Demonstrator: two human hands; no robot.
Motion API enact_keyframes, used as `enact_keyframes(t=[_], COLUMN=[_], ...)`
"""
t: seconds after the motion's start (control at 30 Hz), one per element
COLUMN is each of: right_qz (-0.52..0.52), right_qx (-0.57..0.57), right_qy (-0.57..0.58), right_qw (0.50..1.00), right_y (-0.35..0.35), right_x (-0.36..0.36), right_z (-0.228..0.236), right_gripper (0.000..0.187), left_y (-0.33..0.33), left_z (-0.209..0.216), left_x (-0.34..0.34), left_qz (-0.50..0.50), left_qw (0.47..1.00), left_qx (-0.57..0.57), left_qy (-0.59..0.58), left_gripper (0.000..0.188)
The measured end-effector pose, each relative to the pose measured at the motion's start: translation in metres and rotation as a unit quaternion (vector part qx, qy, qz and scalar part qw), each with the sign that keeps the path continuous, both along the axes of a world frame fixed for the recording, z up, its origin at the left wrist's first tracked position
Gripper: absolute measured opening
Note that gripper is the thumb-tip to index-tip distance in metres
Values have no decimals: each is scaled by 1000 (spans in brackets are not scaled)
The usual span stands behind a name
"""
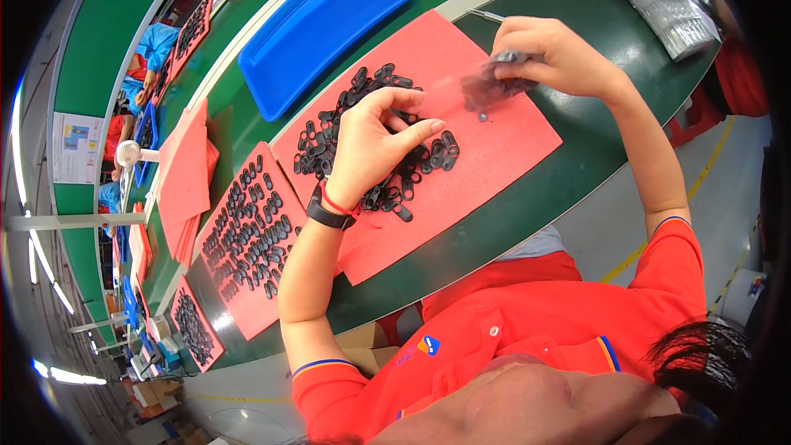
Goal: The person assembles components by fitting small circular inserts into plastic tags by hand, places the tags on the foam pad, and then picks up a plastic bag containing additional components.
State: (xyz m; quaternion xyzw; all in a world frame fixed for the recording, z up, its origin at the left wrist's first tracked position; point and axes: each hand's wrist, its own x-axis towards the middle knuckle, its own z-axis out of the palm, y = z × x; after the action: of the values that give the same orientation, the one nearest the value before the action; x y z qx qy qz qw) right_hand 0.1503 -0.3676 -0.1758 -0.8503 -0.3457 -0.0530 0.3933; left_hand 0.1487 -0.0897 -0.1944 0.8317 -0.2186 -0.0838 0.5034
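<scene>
Over a pile of small black oval parts with ring-like openings [445,151], my left hand [375,136] hovers with its fingers curved and thumb apart; nothing shows between them. The parts lie heaped on a pink foam sheet [486,156]. Toward the sheet's right side, my right hand [552,53] grips a blurred, see-through bag [493,89] that seems to contain small dark pieces. A thin metal tool [487,15] sticks out past the right hand's fingers; its other end is hidden. One small dark round piece [483,117] shows just below the bag.
An empty blue tray [272,58] lies beyond the sheet. To the left are another pink sheet [239,280] with rows of black parts and a stack of pink sheets [183,173]. Clear plastic trays [651,0] sit at the far right. Co-workers [152,49] sit along the line at left.
</scene>
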Motion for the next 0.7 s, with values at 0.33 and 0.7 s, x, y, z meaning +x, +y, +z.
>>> enact_keyframes(t=[0.33,0.7], right_qz=[-12,-1], right_qx=[38,58], right_qy=[-10,-13], right_qw=[999,998], right_y=[2,-2], right_x=[-1,-2], right_z=[9,4], right_gripper=[7,6], left_y=[-20,-16], left_z=[-3,-6], left_x=[6,7], left_qz=[-22,-16], left_qw=[999,1000], left_qx=[33,-4], left_qy=[-34,-2], left_gripper=[41,41])
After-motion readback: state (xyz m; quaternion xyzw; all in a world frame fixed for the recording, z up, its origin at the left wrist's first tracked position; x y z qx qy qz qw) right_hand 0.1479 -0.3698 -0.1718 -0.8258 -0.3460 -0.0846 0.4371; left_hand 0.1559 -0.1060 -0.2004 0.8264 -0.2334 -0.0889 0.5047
